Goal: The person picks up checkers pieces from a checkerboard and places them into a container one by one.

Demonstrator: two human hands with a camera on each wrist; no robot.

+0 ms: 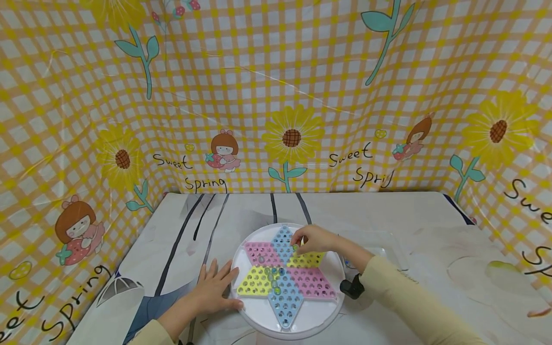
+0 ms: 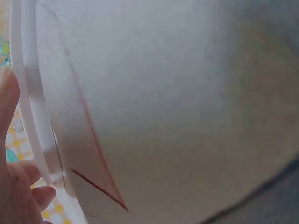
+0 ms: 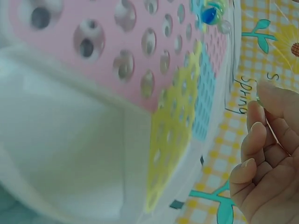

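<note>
While head view shows both hands, right fingers (image 3: 254,135) pinch a marble (image 1: 295,247).

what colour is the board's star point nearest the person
Light blue, on the star board; it shows best in the head view.

Sunflower-print checked backdrop (image 1: 276,96), clear plastic tray (image 1: 379,244) on table (image 1: 431,268).

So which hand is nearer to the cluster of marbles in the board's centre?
Left. The left hand rests at the board's rim, beside the marbles. The right hand is farther, pinching one green marble.
</note>
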